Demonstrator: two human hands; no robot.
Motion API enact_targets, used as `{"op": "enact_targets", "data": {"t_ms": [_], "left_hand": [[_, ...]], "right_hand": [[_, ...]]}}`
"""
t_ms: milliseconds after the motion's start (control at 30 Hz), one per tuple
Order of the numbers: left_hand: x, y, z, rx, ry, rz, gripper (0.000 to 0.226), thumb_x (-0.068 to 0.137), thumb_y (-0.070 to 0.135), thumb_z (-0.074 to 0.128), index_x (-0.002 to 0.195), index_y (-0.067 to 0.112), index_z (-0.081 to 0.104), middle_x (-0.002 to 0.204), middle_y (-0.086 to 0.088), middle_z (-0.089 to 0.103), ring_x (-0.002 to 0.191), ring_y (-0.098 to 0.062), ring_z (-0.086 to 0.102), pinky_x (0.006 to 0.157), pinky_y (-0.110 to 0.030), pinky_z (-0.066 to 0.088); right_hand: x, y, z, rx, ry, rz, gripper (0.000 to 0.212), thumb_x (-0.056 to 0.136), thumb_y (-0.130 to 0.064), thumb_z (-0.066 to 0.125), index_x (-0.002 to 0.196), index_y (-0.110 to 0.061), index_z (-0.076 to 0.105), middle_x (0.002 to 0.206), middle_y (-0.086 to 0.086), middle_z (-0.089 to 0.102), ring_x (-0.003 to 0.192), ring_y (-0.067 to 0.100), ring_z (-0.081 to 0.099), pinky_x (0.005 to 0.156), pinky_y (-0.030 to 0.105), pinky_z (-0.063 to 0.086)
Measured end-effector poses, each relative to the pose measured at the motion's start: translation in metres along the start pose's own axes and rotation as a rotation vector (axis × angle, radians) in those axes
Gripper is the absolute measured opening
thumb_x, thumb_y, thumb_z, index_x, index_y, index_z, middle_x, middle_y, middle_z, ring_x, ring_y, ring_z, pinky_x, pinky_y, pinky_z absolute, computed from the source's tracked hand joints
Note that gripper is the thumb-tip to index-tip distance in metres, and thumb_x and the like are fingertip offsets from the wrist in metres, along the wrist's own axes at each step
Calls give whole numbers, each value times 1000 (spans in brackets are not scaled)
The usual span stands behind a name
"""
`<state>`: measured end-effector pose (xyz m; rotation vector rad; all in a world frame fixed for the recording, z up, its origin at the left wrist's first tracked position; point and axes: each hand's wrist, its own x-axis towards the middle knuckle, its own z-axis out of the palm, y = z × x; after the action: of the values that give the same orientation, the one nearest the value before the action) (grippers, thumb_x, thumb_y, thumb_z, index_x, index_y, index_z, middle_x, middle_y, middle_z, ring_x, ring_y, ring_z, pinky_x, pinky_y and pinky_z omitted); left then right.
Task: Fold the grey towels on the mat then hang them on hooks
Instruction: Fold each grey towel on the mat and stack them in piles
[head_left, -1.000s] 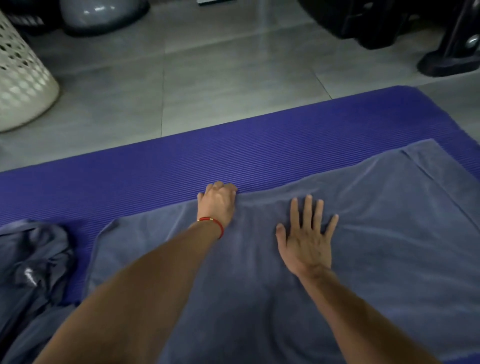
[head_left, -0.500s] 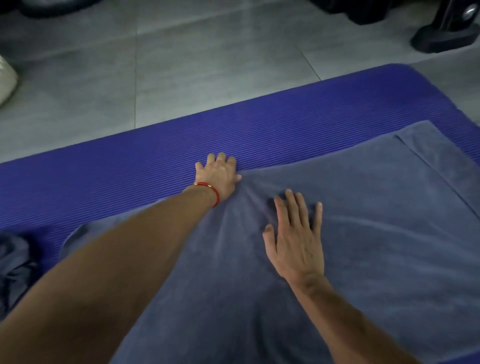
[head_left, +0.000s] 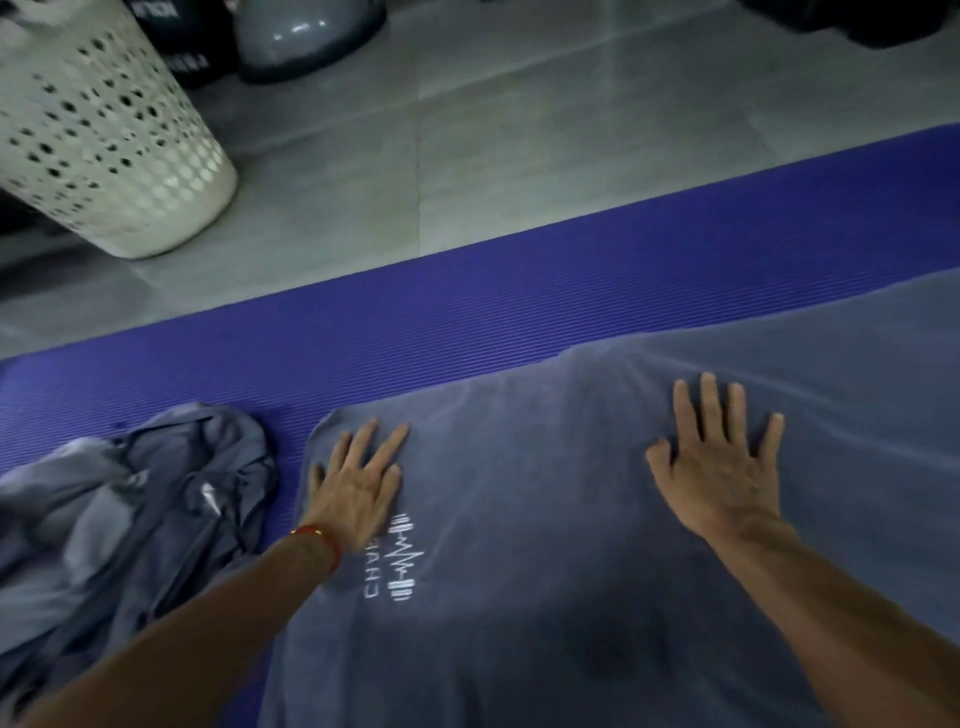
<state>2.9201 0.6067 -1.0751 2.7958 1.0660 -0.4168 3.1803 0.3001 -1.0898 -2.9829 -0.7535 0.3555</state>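
- Head view: a grey towel (head_left: 597, 545) lay spread flat on a purple ribbed mat (head_left: 467, 322), covering the near part of the mat from the middle to the right edge of the picture.
- The towel's far edge ran roughly along the mat's length, with a bare strip of mat beyond it; soft creases fanned across the cloth between the two hands.
- The left hand (head_left: 358, 488) was released, its fingers straight and spread, pressed palm down on the towel close to the towel's rounded far left corner.
- A red band (head_left: 319, 538) circled the left wrist.
- Just beside that hand, on its near right side, a white logo (head_left: 400, 558) was printed on the towel, a jagged line between barbell shapes with small letters alongside; the letters were too blurred to read.
- The right hand (head_left: 722, 467) was also released, fingers straight and slightly apart, lying palm down on the towel near its far edge, well apart from the left hand.
- Both bare forearms reached in from the bottom of the picture.
- A second grey towel (head_left: 135, 519) lay crumpled in a heap on the mat's left end, just beside the flat one with a narrow gap of mat between them.
- Beyond the mat was a grey tiled floor (head_left: 519, 156).
- A white perforated basket (head_left: 104, 135) stood on the floor at the far left.
- Behind the basket sat a rounded grey object (head_left: 306, 31) that I could not identify.
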Motion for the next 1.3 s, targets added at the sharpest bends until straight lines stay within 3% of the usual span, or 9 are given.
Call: {"op": "enact_targets", "data": {"t_ms": [267, 467, 533, 633, 733, 867, 1000, 1167, 1300], "left_hand": [[47, -16, -28, -86, -165, -170, 58, 103, 47, 35, 155, 54, 8, 169, -6, -4, 154, -31, 2, 117, -64, 17], [60, -27, -26, -103, -202, -166, 60, 104, 45, 38, 154, 55, 6, 169, -6, -10, 155, -34, -3, 119, -63, 15], [62, -28, -31, -145, -123, -166, 60, 99, 39, 47, 155, 44, 25, 168, -12, 11, 152, -35, 17, 119, -58, 25], [24, -30, -39, -249, 169, -152, 54, 84, 41, 38, 123, 17, 67, 134, -14, 60, 124, -36, 55, 104, -47, 47], [-63, -42, -17, -243, 278, 14, 47, 78, 33, 42, 112, 15, 69, 113, -8, 65, 103, -36, 62, 93, -46, 52], [-190, -59, 17, -219, 308, -97, 31, 74, 17, 61, 104, 16, 68, 99, -11, 62, 85, -38, 61, 76, -46, 56], [-252, -65, 41, -390, 192, -312, 35, 79, 6, 75, 112, 9, 66, 91, -8, 62, 80, -34, 66, 70, -39, 56], [-269, -49, 31, -699, 205, -427, 38, 81, -5, 72, 108, 19, 62, 74, 6, 66, 67, -5, 65, 68, -19, 55], [-262, -26, -8, -915, 168, -455, 33, 78, -2, 76, 98, 21, 61, 72, 0, 73, 64, -4, 68, 61, -13, 52]], "right_hand": [[-135, -156, 27, 259, 10, -373, 85, 74, -54, 56, 152, -22, 46, 163, 6, 36, 152, 34, 28, 116, 71, 18], [-142, -155, 47, 254, -66, -357, 105, 70, -73, 52, 160, -24, 30, 170, 3, 17, 156, 31, 12, 119, 67, 2], [-139, -155, 45, 239, -117, -365, 115, 67, -79, 50, 163, -25, 16, 171, 2, 1, 157, 31, -2, 118, 68, -7], [-134, -148, 38, 208, -242, -419, 133, 64, -86, 55, 158, -31, -22, 160, -2, -41, 145, 28, -41, 111, 66, -27], [-133, -148, 29, 196, -298, -436, 139, 63, -87, 61, 155, -34, -28, 153, -3, -51, 138, 26, -51, 110, 67, -28], [-135, -153, 24, 154, -346, -418, 141, 64, -85, 66, 156, -31, -27, 153, -1, -51, 139, 28, -50, 108, 68, -28], [-144, -175, 7, -26, -308, -420, 129, 72, -73, 71, 161, -17, -4, 166, 14, -25, 146, 42, -35, 100, 71, -29], [-199, -208, 8, 147, -97, -753, 57, 83, -41, 70, 135, -22, 57, 144, 3, 50, 152, 35, 15, 114, 63, -19], [-244, -215, 3, 721, -460, -792, 55, 77, -36, 77, 129, -31, 61, 124, -13, 65, 119, 6, 54, 115, 34, 31]]}}
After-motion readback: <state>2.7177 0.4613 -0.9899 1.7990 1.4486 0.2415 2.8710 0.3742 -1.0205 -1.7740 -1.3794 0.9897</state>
